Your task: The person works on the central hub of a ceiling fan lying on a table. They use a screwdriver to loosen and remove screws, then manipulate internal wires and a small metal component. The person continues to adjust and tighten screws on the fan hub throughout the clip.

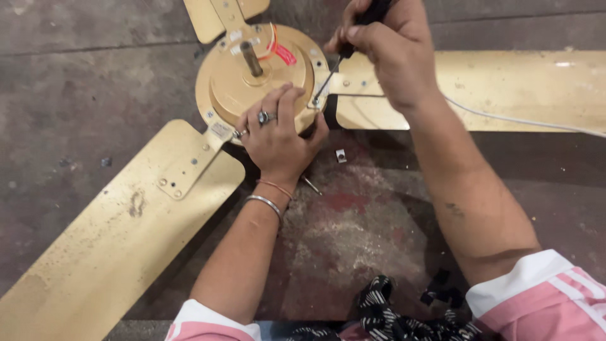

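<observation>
right fingers tight around a slim black screwdriver, left fingers spread (ringed) on the round gold fan motor

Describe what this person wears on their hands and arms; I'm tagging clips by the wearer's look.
The left hand carries metal rings on two fingers, one with a dark stone. That wrist has a thin orange thread and a plain silver bangle. The right hand shows no jewellery. Both arms are bare up to short pink sleeves with white edging; the right sleeve also has white stripes.

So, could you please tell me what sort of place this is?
Probably a repair workshop floor: a gold ceiling fan lies on stained concrete, the right hand works a screwdriver, and a loose screw lies nearby.
</observation>
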